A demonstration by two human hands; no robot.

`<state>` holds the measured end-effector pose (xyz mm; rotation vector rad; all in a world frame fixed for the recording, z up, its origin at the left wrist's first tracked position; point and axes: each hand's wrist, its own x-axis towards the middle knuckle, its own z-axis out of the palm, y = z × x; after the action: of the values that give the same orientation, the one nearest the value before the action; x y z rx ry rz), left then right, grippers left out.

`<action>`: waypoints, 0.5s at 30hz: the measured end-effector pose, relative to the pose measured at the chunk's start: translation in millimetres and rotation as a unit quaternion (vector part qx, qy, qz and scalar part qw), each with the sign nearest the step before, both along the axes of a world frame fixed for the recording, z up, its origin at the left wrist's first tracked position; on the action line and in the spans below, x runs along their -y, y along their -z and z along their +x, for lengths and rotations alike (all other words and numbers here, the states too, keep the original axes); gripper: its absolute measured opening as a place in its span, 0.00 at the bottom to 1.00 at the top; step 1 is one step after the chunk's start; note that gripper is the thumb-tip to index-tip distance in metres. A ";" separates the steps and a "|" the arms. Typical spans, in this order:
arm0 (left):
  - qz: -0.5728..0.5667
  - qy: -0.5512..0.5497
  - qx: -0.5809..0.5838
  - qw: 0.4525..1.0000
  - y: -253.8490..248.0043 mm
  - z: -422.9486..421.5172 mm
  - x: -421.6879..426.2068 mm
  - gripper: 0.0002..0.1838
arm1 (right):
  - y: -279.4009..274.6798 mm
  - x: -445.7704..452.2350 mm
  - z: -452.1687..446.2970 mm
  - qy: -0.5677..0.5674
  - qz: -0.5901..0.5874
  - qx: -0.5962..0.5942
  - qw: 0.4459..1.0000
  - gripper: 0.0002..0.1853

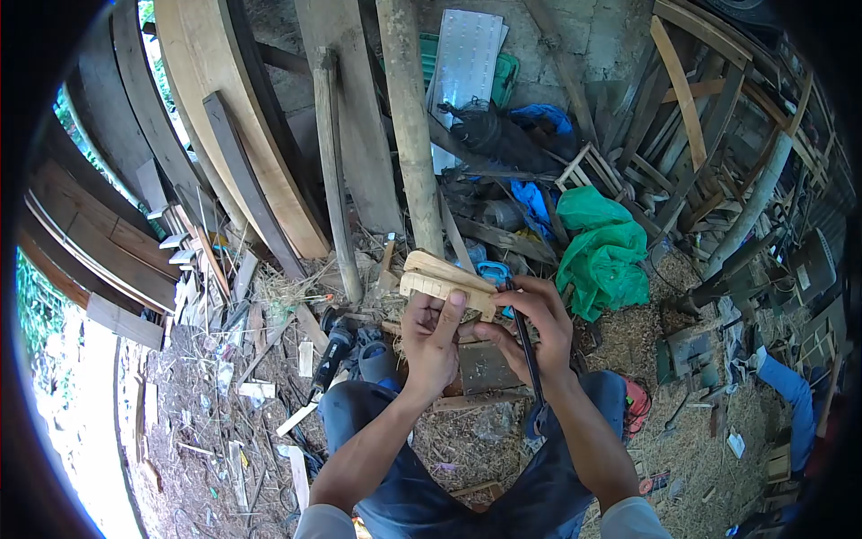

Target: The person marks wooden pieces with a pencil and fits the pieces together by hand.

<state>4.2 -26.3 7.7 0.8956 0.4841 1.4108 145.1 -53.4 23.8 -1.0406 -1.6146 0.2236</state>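
Left grip (431, 346): closed on a pale tan wooden piece (435, 274) with a curved outline; thumb on near face, other fingers mostly hidden behind.
Right grip (543, 328): closed on a long, slim black tool (528, 359), right of the left grip; fingers close to the piece's right end, contact unclear.
Wooden piece: up in the hands, off the floor (718, 485); rounded left end, narrow projection pointing down at the right.
Progress: outline looks cut, my read; lines or grooves show on the near face, can't tell which. Surface looks bare, no coating visible. Remaining shaping or smoothing: can't judge.
Black tool: lower end hangs between the knees, toward the right one; working end unclear.
Edges: right end of piece is tight to the right fingers; left end sticks out past the left grip.
Room: air open left of the left grip. Below, blue-trousered knees (355, 418) limit sideways swing of the tool; brown wooden block (489, 368) sits between them.
Beyond grip: pale round post (410, 117); crumpled green plastic sheet (602, 256) off to the right.
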 end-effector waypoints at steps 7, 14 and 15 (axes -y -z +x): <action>0.009 -0.011 0.000 1.000 -3.8 2.5 0.2 0.18 | -0.8 -1.2 -1.9 0.017 0.018 0.007 1.000 0.21; -0.004 -0.012 -0.013 1.000 -7.5 3.6 2.3 0.16 | -1.2 -1.4 -1.3 0.020 0.030 0.007 0.999 0.21; 0.004 -0.007 -0.010 1.000 -6.5 3.5 1.8 0.17 | -1.3 -1.3 -1.6 0.019 0.029 0.007 0.999 0.21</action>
<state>7.7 -28.1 14.2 0.9157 0.5013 1.4194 143.5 -52.1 25.1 -1.0288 -1.6032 0.1426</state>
